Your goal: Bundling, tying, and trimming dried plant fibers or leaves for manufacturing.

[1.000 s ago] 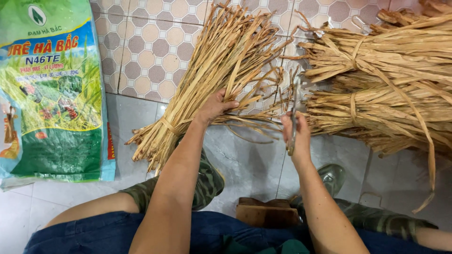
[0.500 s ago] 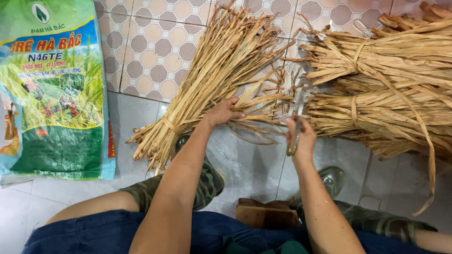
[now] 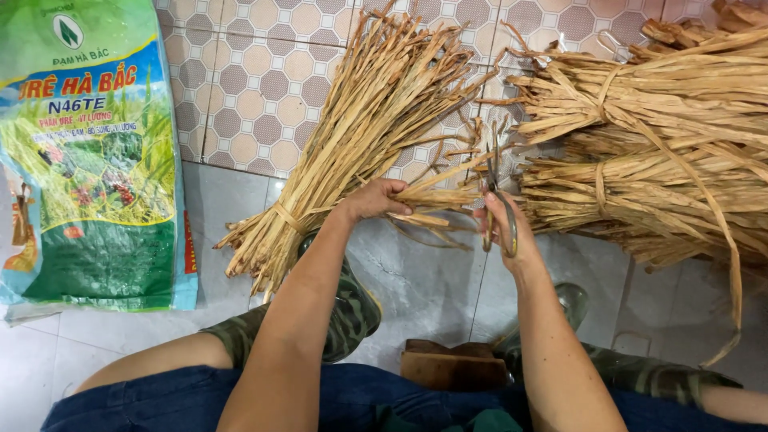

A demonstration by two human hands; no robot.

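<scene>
Green-and-blue printed sack (image 3: 92,152) upright against tiled wall, far left

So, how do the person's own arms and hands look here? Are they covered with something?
Both arms are bare to above the elbow: no sleeves show. The left hand and the right hand wear no gloves, and no watch or bracelet is visible on the wrists.

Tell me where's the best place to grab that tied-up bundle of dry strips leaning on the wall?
Probably at the band around the tied bundle, near its lower end by the floor. There the strips are cinched into a narrow waist, while above they fan out loosely against the tiled wall. Come from the front, the open side, and wrap your fingers around it.
</scene>
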